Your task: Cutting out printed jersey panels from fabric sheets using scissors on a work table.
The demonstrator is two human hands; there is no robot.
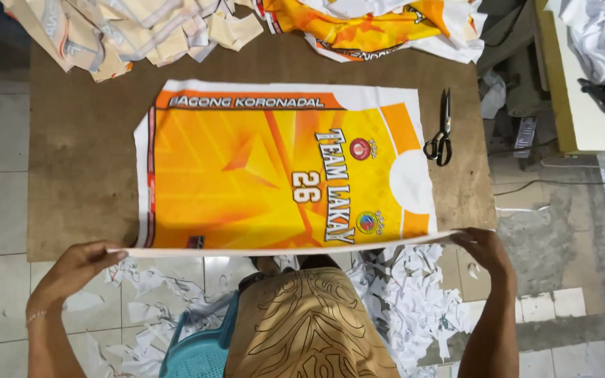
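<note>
Printed orange-yellow fabric panel (274,168) lies flat on the brown table (78,161), its near edge lifted off the table's front. Left hand (78,269) pinches the near-left corner, right hand (481,248) the near-right corner, both closed on the white margin. Black scissors (442,133) sit just beyond the panel's right edge.

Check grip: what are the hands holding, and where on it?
Both hold the printed orange fabric panel by its near edge: left hand at the left corner, right hand at the right corner.
</note>
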